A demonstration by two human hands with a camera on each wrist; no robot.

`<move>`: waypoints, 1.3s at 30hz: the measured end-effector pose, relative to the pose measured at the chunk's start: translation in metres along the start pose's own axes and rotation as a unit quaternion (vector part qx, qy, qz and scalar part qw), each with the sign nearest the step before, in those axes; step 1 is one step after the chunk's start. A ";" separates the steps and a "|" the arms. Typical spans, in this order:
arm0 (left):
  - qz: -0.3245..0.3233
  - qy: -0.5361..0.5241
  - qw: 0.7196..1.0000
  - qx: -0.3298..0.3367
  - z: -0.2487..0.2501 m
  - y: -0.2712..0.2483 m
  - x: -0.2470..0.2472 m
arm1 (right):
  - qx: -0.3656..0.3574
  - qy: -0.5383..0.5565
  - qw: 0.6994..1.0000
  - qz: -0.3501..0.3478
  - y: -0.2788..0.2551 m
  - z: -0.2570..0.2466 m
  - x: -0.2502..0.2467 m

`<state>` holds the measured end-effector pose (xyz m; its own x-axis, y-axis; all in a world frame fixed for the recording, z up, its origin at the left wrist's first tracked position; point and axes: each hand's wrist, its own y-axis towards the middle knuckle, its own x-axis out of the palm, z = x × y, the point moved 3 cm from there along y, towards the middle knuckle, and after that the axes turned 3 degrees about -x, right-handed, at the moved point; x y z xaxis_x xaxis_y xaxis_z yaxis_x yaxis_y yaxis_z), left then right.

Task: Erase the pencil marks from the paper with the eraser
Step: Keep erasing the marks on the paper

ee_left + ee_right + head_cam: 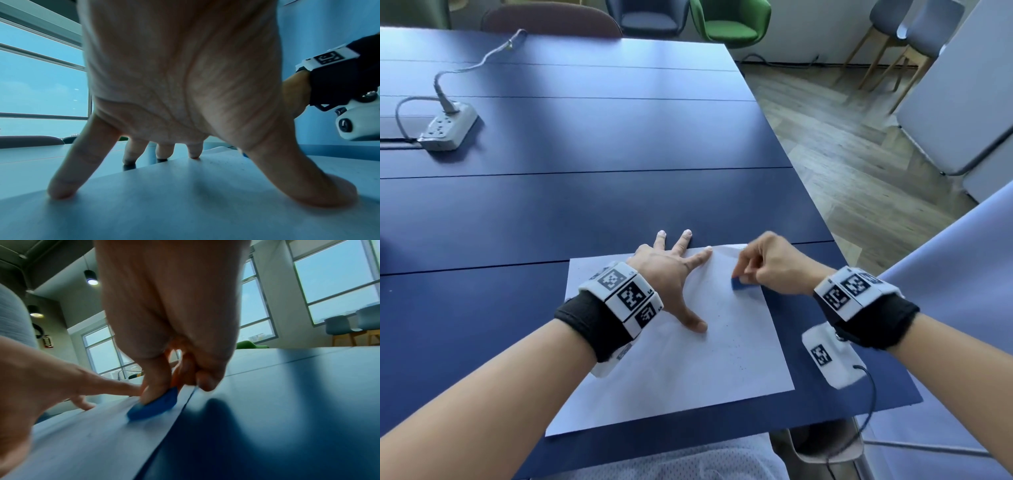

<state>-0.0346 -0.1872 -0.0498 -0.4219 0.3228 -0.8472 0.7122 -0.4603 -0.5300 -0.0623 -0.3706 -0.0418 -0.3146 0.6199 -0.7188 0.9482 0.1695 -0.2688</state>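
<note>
A white sheet of paper (681, 370) lies on the dark blue table (585, 192) near its front right corner. My left hand (671, 270) presses flat on the paper's upper part, fingers spread, with two fingertips reaching past the far edge onto the table. My right hand (763, 267) pinches a blue eraser (743, 283) and holds it down on the paper close to its right edge. In the right wrist view the eraser (154, 405) sits under the thumb, touching the sheet (92, 443). Tiny dark specks dot the paper; no clear pencil marks show.
A white power strip (446, 128) with a grey cable lies at the table's far left. The table's right edge (808, 192) runs close to my right hand. Chairs stand beyond the table and on the wooden floor (859, 144) at right.
</note>
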 end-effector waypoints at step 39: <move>-0.005 0.008 1.000 -0.005 0.002 -0.005 -0.004 | -0.021 -0.042 0.997 -0.061 -0.030 -0.007 0.014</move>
<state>-0.0379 -0.1878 -0.0442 -0.4203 0.3402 -0.8412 0.7131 -0.4494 -0.5380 -0.0947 -0.3616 -0.0394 -0.4284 0.5268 -0.7341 0.9032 0.2728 -0.3313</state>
